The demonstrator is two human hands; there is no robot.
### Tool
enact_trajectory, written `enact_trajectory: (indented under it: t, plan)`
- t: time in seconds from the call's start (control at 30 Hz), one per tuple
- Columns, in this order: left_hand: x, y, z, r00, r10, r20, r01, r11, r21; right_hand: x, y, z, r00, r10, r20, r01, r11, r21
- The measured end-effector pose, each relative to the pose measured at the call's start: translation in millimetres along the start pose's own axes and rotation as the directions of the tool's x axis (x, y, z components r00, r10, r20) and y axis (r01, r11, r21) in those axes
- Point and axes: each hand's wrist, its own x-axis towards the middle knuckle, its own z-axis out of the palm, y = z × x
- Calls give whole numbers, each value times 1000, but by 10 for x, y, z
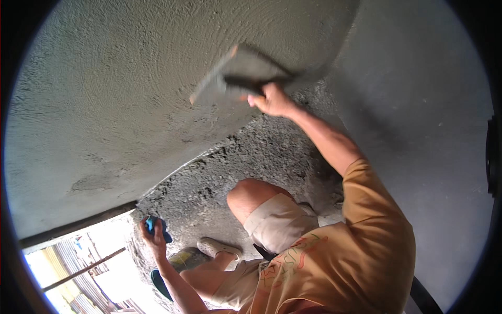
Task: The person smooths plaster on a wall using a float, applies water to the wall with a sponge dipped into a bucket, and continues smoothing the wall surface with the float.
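Note:
My right hand (272, 99) is closed round the handle of a flat rectangular plastering float (248, 65), which is smeared with grey and blurred by motion. The float lies against, or very close to, the grey plastered wall (115, 83); any gap cannot be made out. That plaster looks damp, with curved rub marks on it. Low on the left, my left hand (154, 243) grips a small blue object (161, 227) near the wall's lower edge. Fingers cover part of it, so its kind does not show.
A smooth grey wall (418, 131) meets the plastered one at a corner on the right. Rough mortar crumbs (261, 141) lie along the wall's foot. Beside my shoe (219, 248) is a yellowish and dark container (185, 259). Corrugated sheets (78, 267) show through an opening at lower left.

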Motion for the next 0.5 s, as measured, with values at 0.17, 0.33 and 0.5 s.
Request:
enact_trajectory:
  t: [0.17,0.33,0.5]
  plan:
    - [-207,-285,-234,998,-30,-48,28,999,-32,577,-2030,-777,997,-34,-66,52,954,296]
    - [-462,-784,-1021,967,-90,-239,107,993,58,187,-809,-1739,986,166,-5,-159,948,275]
    - [-229,-471,-669,972,-119,-203,107,992,-70,-347,429,-36,996,70,58,-79,981,176]
